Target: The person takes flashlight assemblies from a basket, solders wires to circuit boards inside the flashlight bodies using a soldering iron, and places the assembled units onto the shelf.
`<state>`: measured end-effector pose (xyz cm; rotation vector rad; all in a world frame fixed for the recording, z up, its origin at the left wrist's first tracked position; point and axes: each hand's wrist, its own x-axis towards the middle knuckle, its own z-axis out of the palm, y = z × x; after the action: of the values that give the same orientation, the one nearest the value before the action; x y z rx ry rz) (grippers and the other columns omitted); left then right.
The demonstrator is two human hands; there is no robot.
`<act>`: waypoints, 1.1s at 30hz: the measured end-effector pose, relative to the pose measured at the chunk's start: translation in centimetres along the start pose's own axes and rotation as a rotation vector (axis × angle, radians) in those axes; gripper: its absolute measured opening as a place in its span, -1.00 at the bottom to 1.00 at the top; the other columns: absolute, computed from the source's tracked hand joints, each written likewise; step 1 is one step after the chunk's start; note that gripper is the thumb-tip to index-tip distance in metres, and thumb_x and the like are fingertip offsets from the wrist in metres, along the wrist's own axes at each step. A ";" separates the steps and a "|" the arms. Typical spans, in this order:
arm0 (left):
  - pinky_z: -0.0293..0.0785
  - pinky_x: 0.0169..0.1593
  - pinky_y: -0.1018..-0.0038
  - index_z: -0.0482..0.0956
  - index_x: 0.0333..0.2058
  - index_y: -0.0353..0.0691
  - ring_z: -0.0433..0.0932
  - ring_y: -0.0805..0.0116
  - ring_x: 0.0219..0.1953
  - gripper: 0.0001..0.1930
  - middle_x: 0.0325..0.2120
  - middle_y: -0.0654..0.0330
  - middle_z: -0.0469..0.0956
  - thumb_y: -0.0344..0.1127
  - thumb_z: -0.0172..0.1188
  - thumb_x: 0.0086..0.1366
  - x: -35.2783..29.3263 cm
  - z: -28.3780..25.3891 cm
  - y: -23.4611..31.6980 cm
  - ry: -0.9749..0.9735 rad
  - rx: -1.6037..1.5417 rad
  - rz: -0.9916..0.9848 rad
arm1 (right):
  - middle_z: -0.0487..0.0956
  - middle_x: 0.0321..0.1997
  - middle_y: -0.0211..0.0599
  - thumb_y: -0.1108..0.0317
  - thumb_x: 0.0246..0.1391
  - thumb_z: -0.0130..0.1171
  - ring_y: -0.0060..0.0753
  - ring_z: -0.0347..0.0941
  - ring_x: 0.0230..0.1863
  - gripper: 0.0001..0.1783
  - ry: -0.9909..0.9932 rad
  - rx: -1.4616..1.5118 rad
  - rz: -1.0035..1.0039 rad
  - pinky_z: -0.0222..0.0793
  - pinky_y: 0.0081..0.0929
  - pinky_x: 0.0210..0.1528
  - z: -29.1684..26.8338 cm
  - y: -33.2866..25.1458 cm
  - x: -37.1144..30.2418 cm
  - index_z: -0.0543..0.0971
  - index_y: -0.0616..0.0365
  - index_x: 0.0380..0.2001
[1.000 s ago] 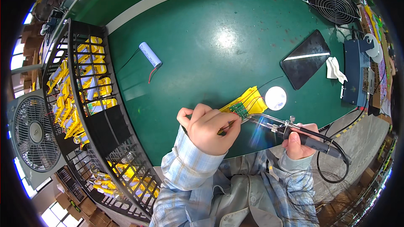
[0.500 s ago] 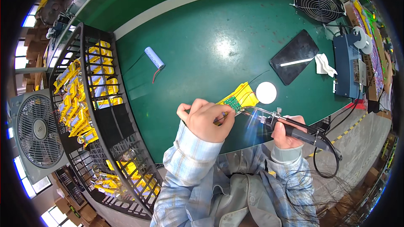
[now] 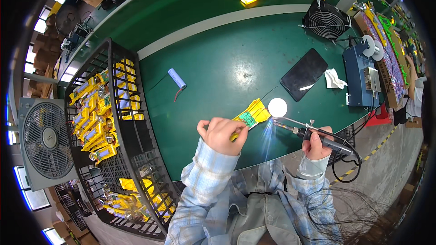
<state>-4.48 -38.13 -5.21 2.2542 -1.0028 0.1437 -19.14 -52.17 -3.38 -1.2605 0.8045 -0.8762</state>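
I'm pinching yellow casing [image 3: 259, 112] with left fingers [image 3: 240, 130], likely steadying green circuit board [image 3: 247, 119]; right fingers [image 3: 314, 142] are gripping soldering-iron handle [image 3: 336, 145], presumably away from heat.

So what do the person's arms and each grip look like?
The left sleeve and right sleeve are long, pale blue-and-white plaid; the right ends in a plain grey-green cuff. The left grip and right grip are bare, without gloves.

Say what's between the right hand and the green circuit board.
Head view: the soldering iron, held in the right hand and pointing toward the circuit board, with a thin metal tube alongside.
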 end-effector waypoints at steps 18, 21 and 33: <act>0.26 -0.21 0.37 0.46 -0.28 -0.08 0.42 0.28 -0.30 -0.50 -0.38 0.20 0.44 -0.02 0.24 -0.27 25.2 2.0 -12.7 0.248 0.185 -0.147 | 0.29 -0.69 -0.31 0.35 -0.17 0.03 -0.61 0.06 -0.94 -0.79 0.085 0.162 -0.032 0.03 -0.69 -0.94 -2.0 1.9 -0.3 0.25 0.21 -0.54; 0.07 -0.11 0.29 0.45 -0.26 0.00 0.30 0.27 -0.14 -0.59 -0.31 0.18 0.37 -0.16 0.21 -0.20 28.3 2.9 -14.3 0.067 0.265 -0.335 | 0.34 -0.52 -0.29 0.45 -0.14 0.04 -0.60 0.14 -0.86 -0.84 0.066 0.229 0.055 0.10 -0.71 -0.87 -3.2 1.9 -0.9 0.27 0.22 -0.50; 0.30 -0.20 0.57 0.49 -0.37 -0.27 0.42 0.45 -0.37 -0.77 -0.46 0.21 0.48 -0.32 0.17 -0.04 26.0 -18.6 -9.5 0.323 -0.465 0.073 | 0.31 -0.66 -0.34 0.40 -0.17 0.06 -0.63 0.10 -0.90 -0.81 -0.115 0.234 0.080 0.05 -0.73 -0.90 -1.7 2.8 -1.0 0.25 0.17 -0.52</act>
<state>23.28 -38.36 13.25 1.7089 -0.8411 0.2675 -20.80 -51.74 -6.33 -1.0554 0.6369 -0.8013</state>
